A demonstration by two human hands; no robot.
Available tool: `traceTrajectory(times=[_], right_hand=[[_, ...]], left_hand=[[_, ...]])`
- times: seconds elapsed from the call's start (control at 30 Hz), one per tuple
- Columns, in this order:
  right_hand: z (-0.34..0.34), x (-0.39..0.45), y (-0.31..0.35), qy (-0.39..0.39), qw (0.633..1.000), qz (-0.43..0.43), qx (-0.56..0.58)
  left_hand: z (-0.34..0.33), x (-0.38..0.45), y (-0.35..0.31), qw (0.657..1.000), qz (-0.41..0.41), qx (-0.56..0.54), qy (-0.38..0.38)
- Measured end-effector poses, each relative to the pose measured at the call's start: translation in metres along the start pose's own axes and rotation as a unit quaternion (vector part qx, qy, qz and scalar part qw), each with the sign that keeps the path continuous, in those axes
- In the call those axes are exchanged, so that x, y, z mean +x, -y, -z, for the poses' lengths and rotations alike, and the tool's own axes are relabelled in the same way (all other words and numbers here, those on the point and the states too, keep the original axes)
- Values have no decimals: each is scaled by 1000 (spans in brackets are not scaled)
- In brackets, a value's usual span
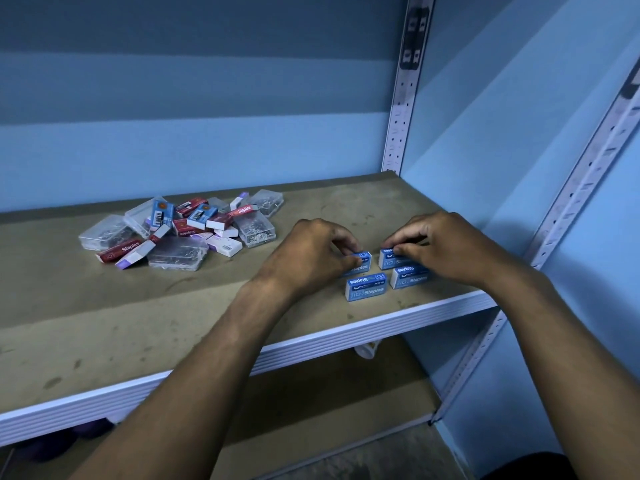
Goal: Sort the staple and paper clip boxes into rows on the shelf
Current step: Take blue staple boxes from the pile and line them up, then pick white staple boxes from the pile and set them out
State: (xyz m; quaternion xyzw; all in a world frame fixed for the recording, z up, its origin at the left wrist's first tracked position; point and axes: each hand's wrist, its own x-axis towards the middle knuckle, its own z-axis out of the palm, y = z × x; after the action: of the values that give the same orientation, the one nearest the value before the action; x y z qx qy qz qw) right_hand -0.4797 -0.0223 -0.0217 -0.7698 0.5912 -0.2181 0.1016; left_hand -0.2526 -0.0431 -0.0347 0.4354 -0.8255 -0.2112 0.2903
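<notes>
Both hands work at the right end of the shelf (173,306), near its front edge, where 4 blue staple boxes sit in a 2x2 block. L hand (311,252) has fingers curled down, thumb and fingertips pinching the far-left blue box (362,263), which is partly hidden under the hand. R hand (440,245) also curled, fingertips gripping the far-right blue box (389,258). Near-left blue box (366,287) lies free just in front of the L-hand box, "Staples" label visible, not touched. Near-right blue box (408,276) sits just beside it, partly under the R hand; can't tell if the hand touches it. Unsorted pile (183,230) lies well apart to the left, further back on the shelf: red staple boxes (117,250), a few blue ones, white/purple boxes (225,245) and clear plastic cases of clips (254,228), all jumbled and overlapping, some tilted. Metal upright w/ holes (403,98) stands at the far right corner, another upright (571,188) on the near right. Lower shelf (311,410) visible beneath, blue walls behind.
</notes>
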Motion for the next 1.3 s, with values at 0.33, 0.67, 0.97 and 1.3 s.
traceTrajectory(times=[0.33,0.67,0.97,1.3], right_hand=[[-2,2,22,-48,997,6,53],[-27,30,74,-18,994,65,81],[-65,58,135,24,991,103,86],[-106,81,163,48,992,104,57]], left_hand=[[20,-11,13,999,6,-24,-38],[68,-45,43,996,28,29,-84],[118,-88,85,982,69,116,-133],[147,-117,120,963,113,193,-149]])
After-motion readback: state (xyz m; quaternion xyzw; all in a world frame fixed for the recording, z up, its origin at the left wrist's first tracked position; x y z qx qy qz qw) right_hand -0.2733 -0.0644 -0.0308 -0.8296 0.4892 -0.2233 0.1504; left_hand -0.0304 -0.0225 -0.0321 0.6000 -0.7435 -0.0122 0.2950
